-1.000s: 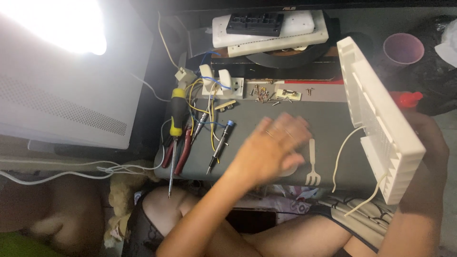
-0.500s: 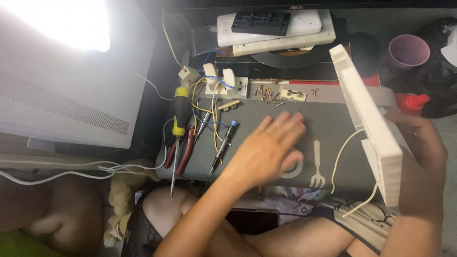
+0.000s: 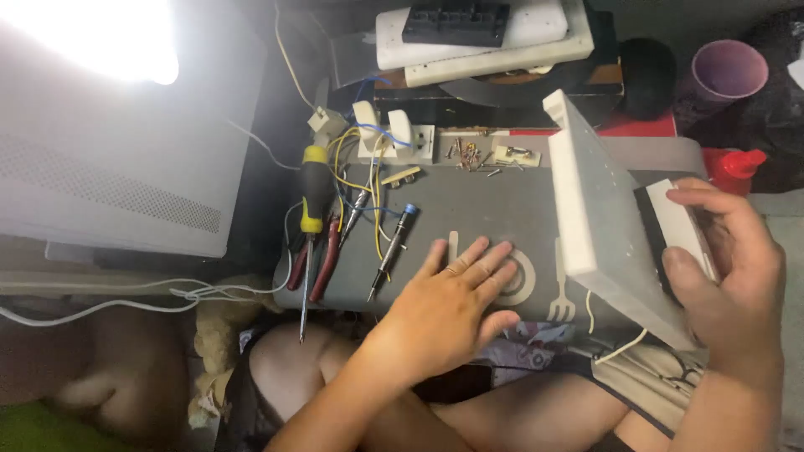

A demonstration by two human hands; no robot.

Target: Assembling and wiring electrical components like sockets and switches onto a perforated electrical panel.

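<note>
- Gripping a white panel (image 3: 599,226) in the right hand (image 3: 724,268), the person holds it tilted on edge over the right end of the grey tray (image 3: 494,205); the fingers curl round its far side and the thumb presses the near edge, so the hand is closed on it.
- A white cord (image 3: 615,347) hangs from the panel's lower corner toward the person's lap.
- The left hand (image 3: 456,301) lies flat and open on the tray near its front edge, fingers spread, holding nothing; it partly covers the pale plate-and-fork drawing (image 3: 548,289) printed on the tray.
- Just left of that hand, a small screwdriver with a blue cap (image 3: 389,251) lies slanted on the tray.
- Toward the tray's left edge sit a big screwdriver with a yellow and black handle (image 3: 311,209), red-handled pliers (image 3: 322,268) and a tangle of yellow wires (image 3: 368,188).
- Along the back edge stand white plastic parts (image 3: 385,134), with a scatter of small screws (image 3: 469,155) beside them.
- Beyond the tray's back right corner stand a purple cup (image 3: 729,71) and a red bottle top (image 3: 737,163).
- A large white box (image 3: 109,159) sits off to the left of the tray.
</note>
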